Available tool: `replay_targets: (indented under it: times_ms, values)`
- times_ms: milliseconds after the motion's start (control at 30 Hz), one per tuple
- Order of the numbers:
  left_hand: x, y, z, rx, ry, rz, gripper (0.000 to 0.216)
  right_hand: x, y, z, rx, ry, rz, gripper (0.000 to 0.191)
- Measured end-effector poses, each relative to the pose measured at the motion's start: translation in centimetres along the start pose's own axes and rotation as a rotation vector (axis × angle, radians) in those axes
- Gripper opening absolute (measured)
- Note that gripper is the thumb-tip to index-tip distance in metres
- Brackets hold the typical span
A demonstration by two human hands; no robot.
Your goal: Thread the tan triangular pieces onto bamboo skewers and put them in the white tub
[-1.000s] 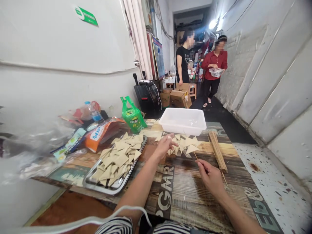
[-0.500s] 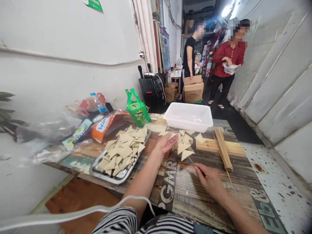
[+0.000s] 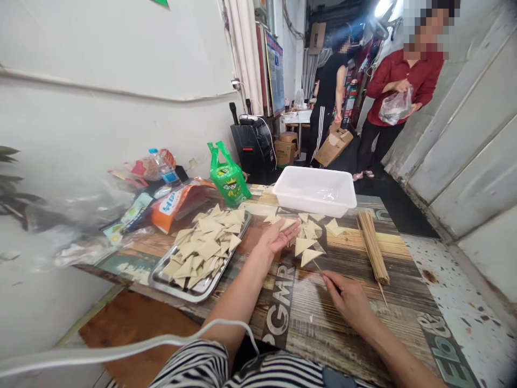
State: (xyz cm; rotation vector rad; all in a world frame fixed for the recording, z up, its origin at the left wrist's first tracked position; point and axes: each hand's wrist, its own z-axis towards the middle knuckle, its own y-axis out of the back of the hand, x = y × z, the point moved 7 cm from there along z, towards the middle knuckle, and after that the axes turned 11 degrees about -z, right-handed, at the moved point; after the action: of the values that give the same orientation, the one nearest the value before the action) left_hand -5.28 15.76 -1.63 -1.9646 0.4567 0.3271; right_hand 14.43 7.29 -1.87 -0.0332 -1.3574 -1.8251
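My left hand lies palm up with fingers stretched out, a tan triangle slice resting across its fingertips, beside a small pile of tan triangle slices on the wooden table. My right hand pinches a thin bamboo skewer whose tip touches one triangle. A metal tray heaped with more triangles sits to the left.
A white plastic tub stands behind the pile, a bundle of skewers to its right. Bags, a green sack and a bottle crowd the left wall. Two people stand in the corridor beyond, one holding a plastic bag.
My left hand turned palm up by the pile. The right hand brought the skewer tip to a triangle. The view drifted left; the person in red came closer.
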Motion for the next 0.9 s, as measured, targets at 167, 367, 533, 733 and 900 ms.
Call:
replay_targets:
  times_ms: [167,367,533,733,900]
  values:
    - [0.2,-0.08,-0.09,0.001,-0.007,-0.008,0.011,0.03,0.01,-0.15,-0.012,0.017,0.003,0.031]
    - [-0.06,-0.17,-0.25,-0.02,-0.045,-0.018,0.014,-0.04,0.03,-0.05,-0.03,0.01,0.015,0.031]
    - [-0.07,0.01,0.07,-0.014,-0.053,-0.012,0.014,-0.29,-0.02,-0.05,-0.022,-0.005,0.04,0.031]
    - [0.07,0.0,0.14,-0.002,-0.064,0.013,0.011,-0.31,-0.04,-0.05,-0.032,-0.008,0.037,0.031]
    - [0.06,-0.06,0.03,-0.007,-0.069,0.012,0.011,-0.22,-0.07,0.0,-0.032,-0.006,0.041,0.031]
